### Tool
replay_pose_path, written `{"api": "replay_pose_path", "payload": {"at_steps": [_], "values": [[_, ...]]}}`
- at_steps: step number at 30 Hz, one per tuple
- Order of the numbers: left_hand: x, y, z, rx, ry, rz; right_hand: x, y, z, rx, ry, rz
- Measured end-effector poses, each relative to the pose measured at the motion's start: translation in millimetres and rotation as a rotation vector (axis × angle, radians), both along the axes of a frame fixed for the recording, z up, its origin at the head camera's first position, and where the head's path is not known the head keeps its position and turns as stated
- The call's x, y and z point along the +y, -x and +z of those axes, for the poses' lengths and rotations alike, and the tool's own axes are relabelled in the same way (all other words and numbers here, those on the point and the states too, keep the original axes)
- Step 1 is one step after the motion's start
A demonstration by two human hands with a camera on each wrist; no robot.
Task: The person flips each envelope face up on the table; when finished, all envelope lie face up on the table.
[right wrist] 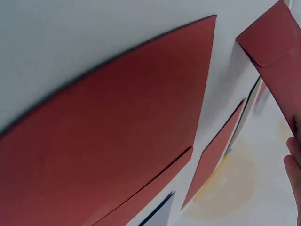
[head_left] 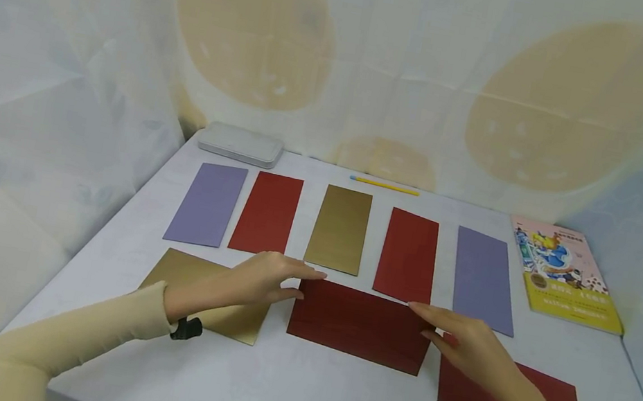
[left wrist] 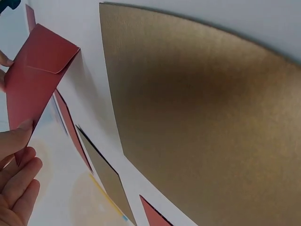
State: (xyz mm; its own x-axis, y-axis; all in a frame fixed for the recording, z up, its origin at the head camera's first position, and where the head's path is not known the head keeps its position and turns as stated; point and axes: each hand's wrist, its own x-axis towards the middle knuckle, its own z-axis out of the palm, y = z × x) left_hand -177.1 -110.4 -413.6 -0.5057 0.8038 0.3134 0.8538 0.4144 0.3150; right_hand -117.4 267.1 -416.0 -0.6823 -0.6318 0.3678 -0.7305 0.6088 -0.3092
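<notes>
Between my two hands a red envelope [head_left: 361, 327] is held tilted up over the table, its long side running left to right. My left hand [head_left: 262, 280] pinches its upper left corner between thumb and fingers. At the upper right corner, my right hand [head_left: 470, 345] pinches it in the same way. The left wrist view shows the flap on the envelope's [left wrist: 41, 54] far side. A gold envelope [head_left: 239, 322] lies flat beneath my left forearm. Under my right forearm lies another red envelope [head_left: 560, 399], partly covered by the arm.
Behind the hands lies a row of flat pieces: purple [head_left: 206, 203], red [head_left: 266, 213], gold [head_left: 339, 228], red [head_left: 407, 255] and purple [head_left: 484, 279]. A pale case [head_left: 240, 144] and a yellow pencil [head_left: 387, 186] are at the back; a book [head_left: 568, 275] lies far right.
</notes>
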Motion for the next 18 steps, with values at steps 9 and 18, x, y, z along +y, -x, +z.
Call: {"api": "replay_pose_path", "payload": {"at_steps": [9,18], "values": [[6.1,11.5,-2.7,-0.091,0.108,0.055,1.1,11.2,-4.4,-0.112,-0.031,-0.06],[11.9,20.2,-8.2,-0.153,0.191,0.084,1.4,19.2,-11.9,-0.2,-0.031,-0.03]]}}
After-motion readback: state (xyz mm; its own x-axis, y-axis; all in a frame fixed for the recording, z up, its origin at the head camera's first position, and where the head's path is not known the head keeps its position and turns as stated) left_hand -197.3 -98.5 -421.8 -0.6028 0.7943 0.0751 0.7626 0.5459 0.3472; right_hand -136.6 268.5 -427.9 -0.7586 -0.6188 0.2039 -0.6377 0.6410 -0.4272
